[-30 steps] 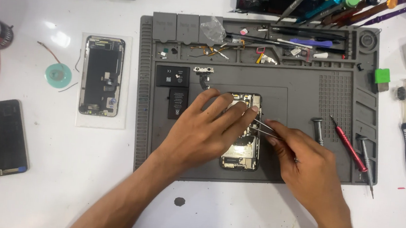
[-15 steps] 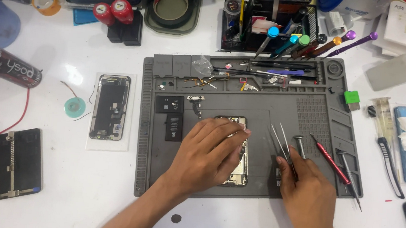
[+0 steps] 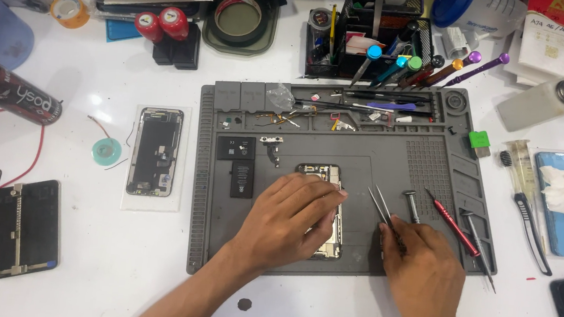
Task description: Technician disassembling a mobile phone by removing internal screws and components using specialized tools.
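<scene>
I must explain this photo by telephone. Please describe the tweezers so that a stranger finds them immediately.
Start at the grey work mat in the middle of the white table. At its lower right, the right hand rests on the tweezers. Unlike the neighbouring screwdrivers, they are two thin bare-metal prongs, splayed apart.

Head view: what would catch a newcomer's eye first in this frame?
The grey repair mat at centre draws the eye, with an opened phone lying on it under the left hand. Just right of it, the right hand rests on the mat with metal tweezers. On the white table left of the mat lies a detached phone screen.
</scene>
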